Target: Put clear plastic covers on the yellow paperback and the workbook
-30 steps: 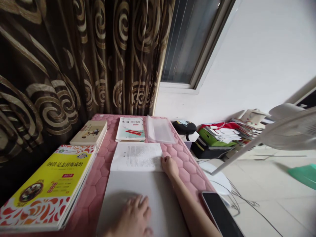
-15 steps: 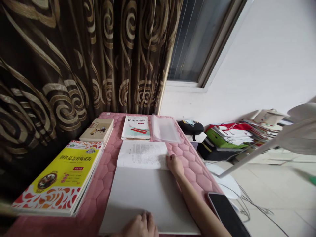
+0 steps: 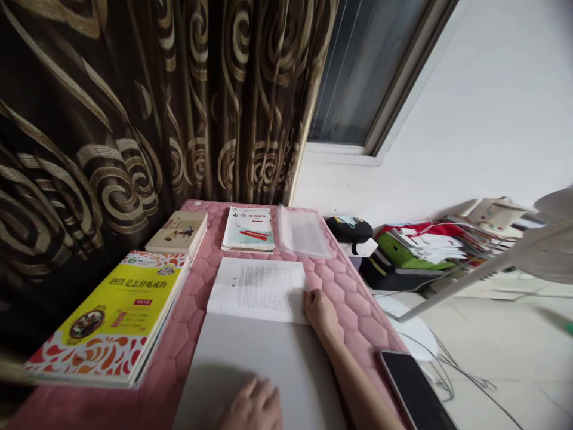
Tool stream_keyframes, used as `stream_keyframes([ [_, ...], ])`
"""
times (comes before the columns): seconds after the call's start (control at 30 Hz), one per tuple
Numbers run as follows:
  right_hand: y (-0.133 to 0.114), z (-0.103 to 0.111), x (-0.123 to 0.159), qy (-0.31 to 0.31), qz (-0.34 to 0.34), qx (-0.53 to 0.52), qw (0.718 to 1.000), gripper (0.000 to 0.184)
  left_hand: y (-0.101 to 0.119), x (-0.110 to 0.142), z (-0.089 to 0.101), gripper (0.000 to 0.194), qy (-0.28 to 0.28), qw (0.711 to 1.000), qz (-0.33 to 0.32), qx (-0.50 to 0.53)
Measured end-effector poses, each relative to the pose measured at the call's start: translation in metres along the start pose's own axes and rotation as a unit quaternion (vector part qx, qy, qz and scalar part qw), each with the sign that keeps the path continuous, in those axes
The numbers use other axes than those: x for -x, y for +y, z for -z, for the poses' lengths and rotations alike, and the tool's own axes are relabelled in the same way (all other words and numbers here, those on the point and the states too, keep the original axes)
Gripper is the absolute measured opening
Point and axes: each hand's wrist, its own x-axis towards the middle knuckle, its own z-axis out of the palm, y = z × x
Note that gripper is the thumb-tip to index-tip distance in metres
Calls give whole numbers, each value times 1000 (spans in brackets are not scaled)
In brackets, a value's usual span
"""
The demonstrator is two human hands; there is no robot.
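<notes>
Paper lay before you at the middle of the desk [image 3: 362, 316], which wore a pink quilted cover stitched in hexagons: a printed page [image 3: 257, 291] of dense black text toward the far edge, and a wide pale grey sheet [image 3: 250, 358] running from it to the near edge. You could not tell from this view whether the two were bound. Your right hand [image 3: 320, 313] rested at the page's right edge, its fingers [image 3: 311, 301] lying open against the paper, with no pinch or clench visible. Your left hand [image 3: 253, 406] lay on the grey sheet at the bottom of the view, relaxed and released, holding nothing. Toward the left edge of the desk sat a yellow paperback [image 3: 107, 319] with a Chinese title and, farther along, a small beige book [image 3: 176, 233]. Along the far edge lay a calligraphy workbook [image 3: 248, 230] beside a clear plastic folder [image 3: 303, 233]. A black phone [image 3: 414, 391] lay at the right edge, just beside your right forearm [image 3: 358, 382]. Brown swirled curtains [image 3: 156, 101] hung behind the desk's left side; off the right side stood a white fan [image 3: 546, 251], with a black bag [image 3: 349, 230] and stacked papers [image 3: 425, 248] beyond.
</notes>
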Motion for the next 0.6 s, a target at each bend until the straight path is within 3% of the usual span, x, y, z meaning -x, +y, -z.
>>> stream_keyframes([
  [0.03,0,0,0,1,-1,0,1000,31,-12,-12,5,37,-20,1000,-11,-2],
  [0.13,0,0,0,4,2,0,1000,31,-50,-43,18,54,-95,993,63,-10],
  [0.27,0,1,1,9,3,1,1000,30,-81,-55,15,64,-158,981,114,11],
  [0.43,-4,4,1,10,8,22,1000,29,-85,-50,4,69,-170,979,108,29],
  [0.6,-9,13,10,44,52,50,996,39,-82,-55,10,69,-202,969,132,46],
])
